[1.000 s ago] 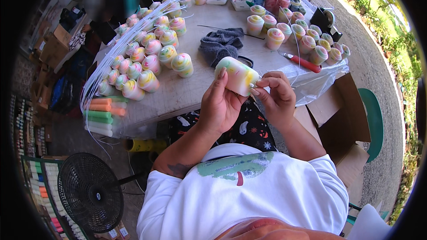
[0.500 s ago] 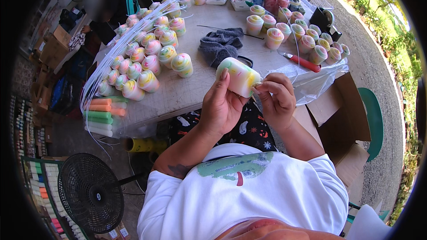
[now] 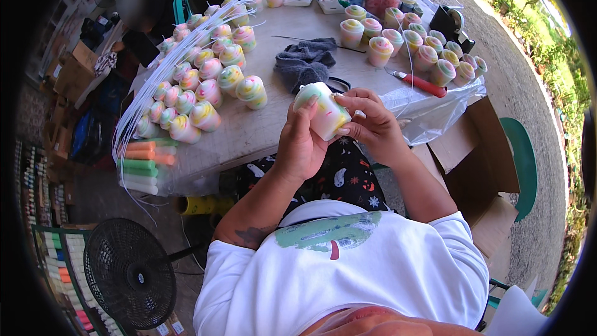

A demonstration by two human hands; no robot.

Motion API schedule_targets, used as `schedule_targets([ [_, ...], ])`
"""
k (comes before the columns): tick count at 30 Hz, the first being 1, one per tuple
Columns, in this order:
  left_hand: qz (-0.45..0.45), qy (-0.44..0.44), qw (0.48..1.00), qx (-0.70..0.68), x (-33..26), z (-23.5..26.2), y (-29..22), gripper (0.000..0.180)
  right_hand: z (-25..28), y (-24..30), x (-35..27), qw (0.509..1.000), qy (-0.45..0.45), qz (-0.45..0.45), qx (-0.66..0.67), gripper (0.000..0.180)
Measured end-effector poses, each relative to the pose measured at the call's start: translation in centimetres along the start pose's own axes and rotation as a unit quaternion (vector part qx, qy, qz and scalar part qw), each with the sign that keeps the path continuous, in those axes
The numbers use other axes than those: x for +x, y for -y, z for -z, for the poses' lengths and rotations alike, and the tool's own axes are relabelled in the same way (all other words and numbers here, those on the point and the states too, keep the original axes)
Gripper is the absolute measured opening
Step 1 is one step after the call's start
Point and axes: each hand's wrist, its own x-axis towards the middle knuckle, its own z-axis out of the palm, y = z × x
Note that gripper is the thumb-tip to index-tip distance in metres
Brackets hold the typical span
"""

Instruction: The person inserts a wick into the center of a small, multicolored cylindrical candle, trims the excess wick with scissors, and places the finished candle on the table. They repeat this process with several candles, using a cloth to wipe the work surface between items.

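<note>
Between my two hands, above the table's near edge, is a white candle (image 3: 324, 112) with yellow, green and pink patches. My left hand (image 3: 300, 140) grips it from the left, thumb on its side. The fingers and thumb of my right hand (image 3: 372, 121) close on its right side. Just beyond it lies a crumpled dark grey cloth (image 3: 305, 61). Rows of similar swirl-topped candles (image 3: 208, 91) stand on the left, with a bundle of long white wicks (image 3: 144, 90) lying across them. More such candles (image 3: 426, 57) are grouped at the right.
A red-handled tool (image 3: 421, 84) rests on the table (image 3: 249, 137) near clear plastic sheeting (image 3: 429, 112). Orange, green and white candle sticks (image 3: 140, 163) lie at the left edge. An open cardboard box (image 3: 482, 155) is at my right, a black fan (image 3: 129, 272) at lower left. A person (image 3: 140, 0) is at far left.
The candle has been turned and tilted in my hands. My right hand has shifted from pinching at its end to holding its right side.
</note>
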Motion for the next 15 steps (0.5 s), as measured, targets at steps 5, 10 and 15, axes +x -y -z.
schedule_targets([
  [5,-0.021,-0.043,0.999,0.017,0.3,1.4,0.6,0.038,0.2,-0.9,0.3,0.989,0.019,0.055,-0.139,0.037],
  [10,0.015,-0.038,0.999,0.028,0.7,3.1,-1.4,0.040,3.4,0.1,4.1,0.992,-0.018,-0.010,-0.121,0.026],
  [15,0.099,-0.052,0.994,0.017,0.1,5.1,-2.6,0.049,5.2,-1.2,7.9,0.875,0.060,-0.116,-0.466,0.015],
])
